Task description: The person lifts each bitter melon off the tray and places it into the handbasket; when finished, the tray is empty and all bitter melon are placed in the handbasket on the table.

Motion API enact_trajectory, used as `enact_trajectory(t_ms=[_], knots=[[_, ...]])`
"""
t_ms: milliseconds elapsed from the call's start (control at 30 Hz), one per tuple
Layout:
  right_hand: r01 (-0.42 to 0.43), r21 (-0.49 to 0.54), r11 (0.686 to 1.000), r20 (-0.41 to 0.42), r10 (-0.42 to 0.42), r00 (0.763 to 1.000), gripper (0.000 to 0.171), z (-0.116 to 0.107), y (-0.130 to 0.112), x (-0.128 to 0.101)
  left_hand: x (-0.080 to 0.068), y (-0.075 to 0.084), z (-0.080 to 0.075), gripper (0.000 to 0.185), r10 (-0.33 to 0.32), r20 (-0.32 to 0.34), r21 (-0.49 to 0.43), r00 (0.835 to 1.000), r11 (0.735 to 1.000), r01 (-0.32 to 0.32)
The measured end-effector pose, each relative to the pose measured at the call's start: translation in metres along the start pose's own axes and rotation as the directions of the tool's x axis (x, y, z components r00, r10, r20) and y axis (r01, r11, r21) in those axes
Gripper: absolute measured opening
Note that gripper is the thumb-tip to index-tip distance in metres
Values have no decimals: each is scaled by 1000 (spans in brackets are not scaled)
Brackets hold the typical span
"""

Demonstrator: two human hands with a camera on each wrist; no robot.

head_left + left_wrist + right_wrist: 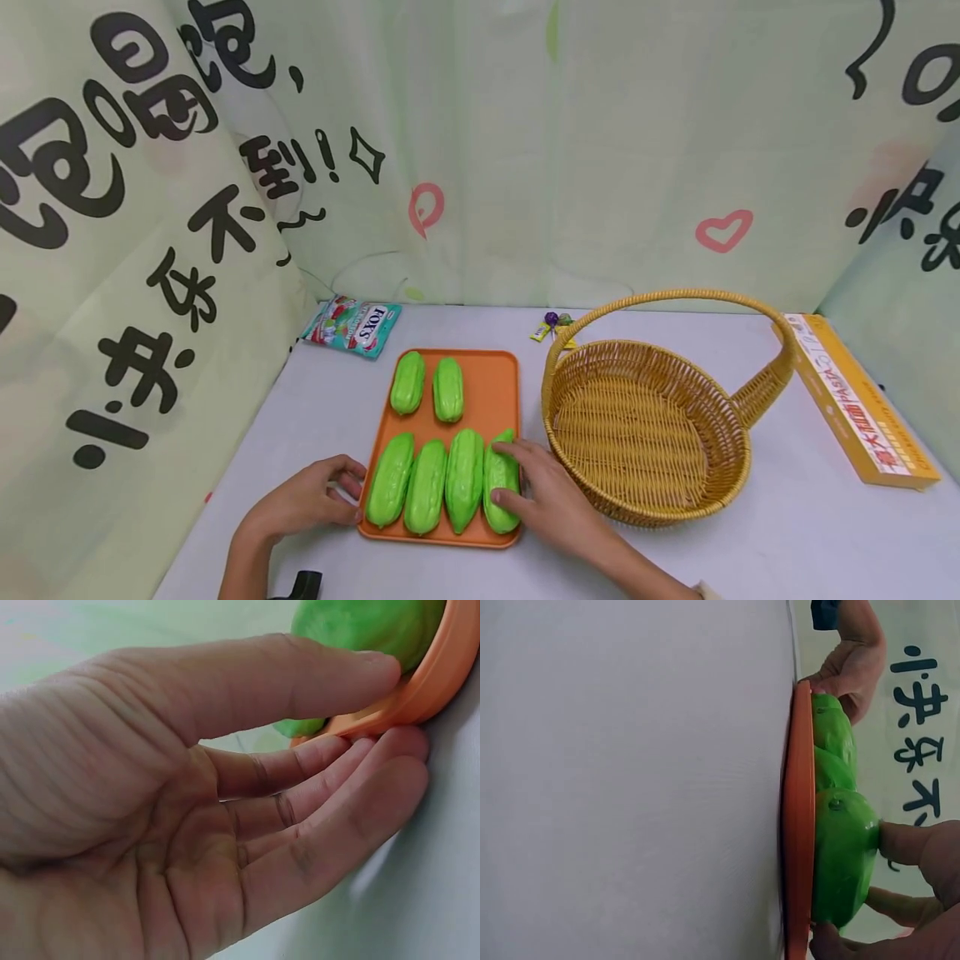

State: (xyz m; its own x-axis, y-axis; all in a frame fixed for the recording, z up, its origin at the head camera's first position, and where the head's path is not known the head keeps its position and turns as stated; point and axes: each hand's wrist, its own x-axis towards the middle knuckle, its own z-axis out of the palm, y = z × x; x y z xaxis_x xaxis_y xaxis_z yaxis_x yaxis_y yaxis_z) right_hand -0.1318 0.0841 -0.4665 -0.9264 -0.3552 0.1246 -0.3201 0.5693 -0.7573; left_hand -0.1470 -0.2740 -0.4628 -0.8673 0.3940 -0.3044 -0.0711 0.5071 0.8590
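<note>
Several long green ridged fruits, glossy and melon-like, lie on an orange tray [483,392]. Two sit at the back; the others form a front row. My right hand [551,500] grips the rightmost front fruit [500,483], thumb and fingertips against its skin. In the right wrist view, that green fruit [847,859] rests on the tray, with fingertips at its side and lower end. At the tray's left edge is my left hand [307,500]. Its fairly straight fingers [322,862] touch the outer rim, while the thumb lies near the rim and a green fruit [367,630].
Right of the tray stands a woven basket [645,417] with a tall arched handle. An orange-yellow box [862,400] lies farther right. A teal snack bag [354,325] lies behind the tray at left, and small wrapped candies [553,323] lie near the back curtain.
</note>
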Motion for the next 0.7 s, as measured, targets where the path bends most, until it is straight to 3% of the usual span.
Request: enact_trajectory(t_ms=[700], knots=[[24,-36,999,82,-21,996,58,-1,-1,11,2,-2,-1,48,-6,10,18,1000,1000,5]])
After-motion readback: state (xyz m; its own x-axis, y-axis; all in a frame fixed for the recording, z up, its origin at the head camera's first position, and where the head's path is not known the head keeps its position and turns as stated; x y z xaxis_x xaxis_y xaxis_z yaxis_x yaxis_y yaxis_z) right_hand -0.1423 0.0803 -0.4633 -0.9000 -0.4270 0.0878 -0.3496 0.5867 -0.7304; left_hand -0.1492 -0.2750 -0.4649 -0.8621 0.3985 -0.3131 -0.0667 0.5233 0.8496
